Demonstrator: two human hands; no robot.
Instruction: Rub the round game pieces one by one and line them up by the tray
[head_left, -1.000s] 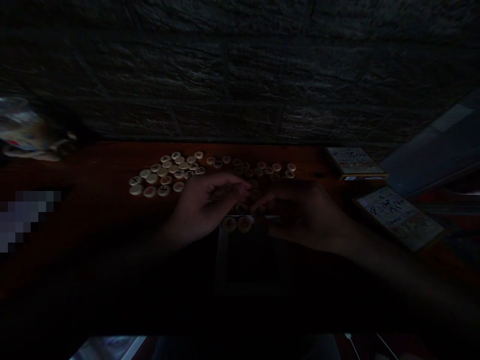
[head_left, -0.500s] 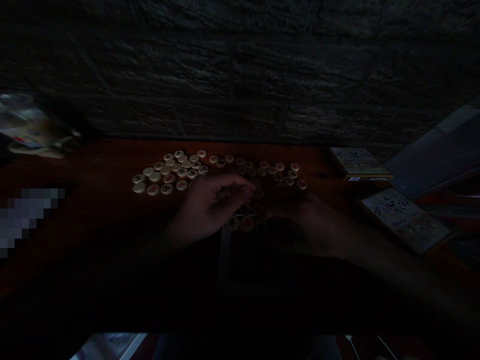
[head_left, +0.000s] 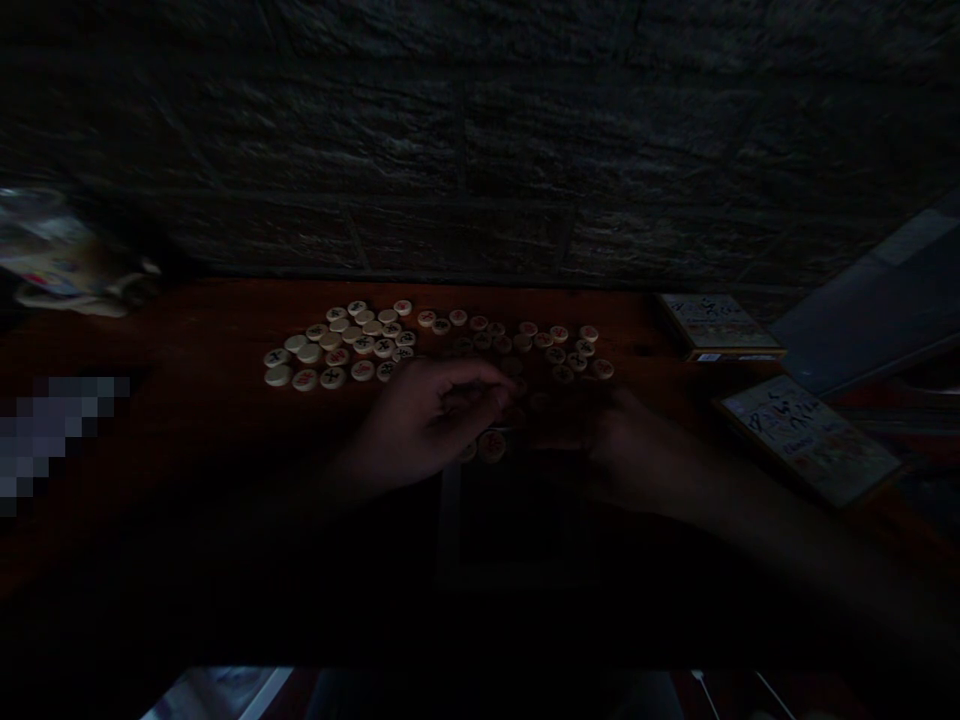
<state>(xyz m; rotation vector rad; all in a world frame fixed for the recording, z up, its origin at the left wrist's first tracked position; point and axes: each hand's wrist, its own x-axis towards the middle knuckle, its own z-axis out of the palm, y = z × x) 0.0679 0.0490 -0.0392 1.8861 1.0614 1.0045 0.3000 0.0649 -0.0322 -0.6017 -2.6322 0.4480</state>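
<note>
The scene is very dark. Several round pale game discs [head_left: 341, 345] with red or black marks lie scattered on a reddish wooden table [head_left: 195, 420]. My left hand [head_left: 427, 420] hovers at the table's middle with its fingers curled together over a couple of discs [head_left: 491, 445]. My right hand [head_left: 630, 445] is beside it in deep shadow, fingers bent toward the same spot; what either hand holds is hidden. Below the hands lies a dark flat tray or box [head_left: 510, 520].
Two flat printed boxes [head_left: 720, 325] [head_left: 810, 435] lie at the right of the table. A stone-patterned wall [head_left: 480, 140] rises behind. A crumpled bag or wrapper [head_left: 60, 260] sits at the far left. A grey slanted panel [head_left: 877, 300] is at the right.
My right hand has slid slightly right and down, uncovering more discs at the pile's right end. My left hand's fingers have curled a little lower over the discs.
</note>
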